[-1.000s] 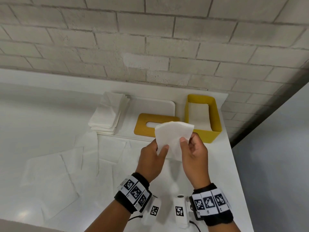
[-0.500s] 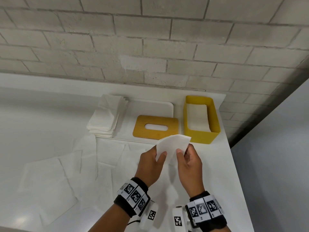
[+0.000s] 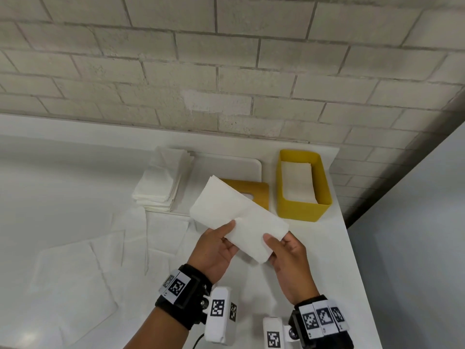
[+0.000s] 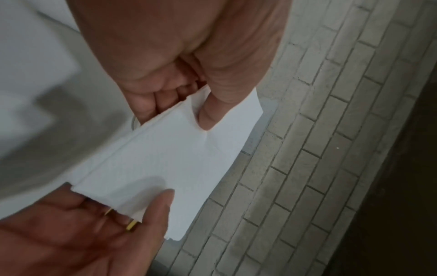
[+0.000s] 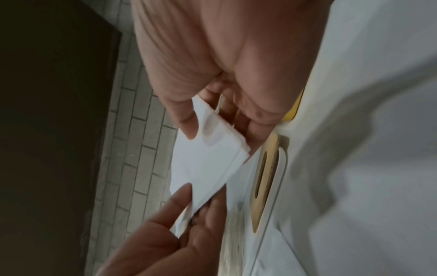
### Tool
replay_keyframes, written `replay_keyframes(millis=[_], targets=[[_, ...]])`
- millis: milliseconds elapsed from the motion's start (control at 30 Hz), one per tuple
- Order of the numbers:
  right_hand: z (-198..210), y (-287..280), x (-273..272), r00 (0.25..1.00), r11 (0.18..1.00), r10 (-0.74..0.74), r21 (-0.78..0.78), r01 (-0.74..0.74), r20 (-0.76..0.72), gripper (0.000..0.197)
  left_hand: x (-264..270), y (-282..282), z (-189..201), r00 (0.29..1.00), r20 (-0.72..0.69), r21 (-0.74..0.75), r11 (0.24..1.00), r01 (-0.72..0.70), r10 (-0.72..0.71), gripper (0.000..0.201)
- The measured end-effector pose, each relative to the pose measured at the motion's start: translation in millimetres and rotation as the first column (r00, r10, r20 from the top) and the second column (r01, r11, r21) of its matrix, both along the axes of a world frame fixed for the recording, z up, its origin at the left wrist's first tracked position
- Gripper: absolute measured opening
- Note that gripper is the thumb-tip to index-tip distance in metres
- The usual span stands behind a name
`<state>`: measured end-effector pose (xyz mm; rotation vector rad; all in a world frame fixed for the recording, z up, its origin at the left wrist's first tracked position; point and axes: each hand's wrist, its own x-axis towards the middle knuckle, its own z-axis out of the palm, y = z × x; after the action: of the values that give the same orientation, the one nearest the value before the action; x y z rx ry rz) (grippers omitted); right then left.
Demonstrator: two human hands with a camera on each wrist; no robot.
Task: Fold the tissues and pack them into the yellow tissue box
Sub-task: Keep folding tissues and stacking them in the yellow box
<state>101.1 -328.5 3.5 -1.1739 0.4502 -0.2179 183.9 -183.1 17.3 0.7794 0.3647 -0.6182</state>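
Both hands hold a folded tissue (image 3: 236,217) above the white worktop (image 3: 63,187): left hand (image 3: 216,250) pinching its near edge, right hand (image 3: 289,253) its right end. Behind stand the yellow tissue box (image 3: 302,209) with tissues inside, its yellow lid (image 3: 254,192), and a tissue stack (image 3: 161,187).

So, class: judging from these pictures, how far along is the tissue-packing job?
Done: folded white tissues already lie in the open yellow tissue box. In hand: both hands, left hand and right hand, pinch one folded white tissue. Left: the unfolded sheets, the stacked pile, the yellow slotted lid.
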Motion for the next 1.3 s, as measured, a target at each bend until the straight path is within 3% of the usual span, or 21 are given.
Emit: replay_keyframes(millis=[200,300,400,533,633,867,1033,1300], targets=[[2.9,4.2,2.4,0.993,0.998,-0.060,-0.028,0.058,-0.098,0.023,2.6,9.2,-6.7,0.998,0.029,0.061,0.996,-0.058,0.057,0.029],[17.7,-15.7,4.1,0.987,0.967,-0.148,0.199,0.158,-0.063,0.023,12.8,31.5,-15.0,0.992,0.057,0.143,0.982,-0.121,0.113,0.026],[30.5,-46.7,11.7,0.944,0.861,-0.327,0.397,0.318,-0.049,0.022,14.7,57.7,-18.5,0.992,0.121,0.296,0.953,-0.066,0.031,0.025],[32.9,-77.0,30.8,0.865,0.718,-0.496,0.524,0.458,-0.075,0.032,0.5,84.1,-23.9,0.950,0.232,0.619,0.785,0.020,-0.208,0.019],[36.2,-87.4,47.7,0.830,0.678,-0.552,0.535,0.504,-0.082,0.037,-12.9,98.1,-30.5,0.909,0.279,0.732,0.682,0.008,-0.310,0.014],[43.4,-90.4,88.8,0.824,0.679,-0.561,0.526,0.512,-0.077,0.041,-25.7,123.2,-41.3,0.894,0.305,0.799,0.599,-0.053,-0.328,0.014],[45.4,-88.0,110.2,0.801,0.647,-0.590,0.536,0.542,-0.099,0.029,-36.0,130.2,-39.1,0.872,0.319,0.840,0.537,-0.079,-0.371,0.035],[42.7,-85.2,125.8,0.792,0.601,-0.602,0.598,0.530,-0.097,0.029,-45.0,133.0,-37.8,0.874,0.309,0.852,0.517,-0.080,-0.374,0.038]])
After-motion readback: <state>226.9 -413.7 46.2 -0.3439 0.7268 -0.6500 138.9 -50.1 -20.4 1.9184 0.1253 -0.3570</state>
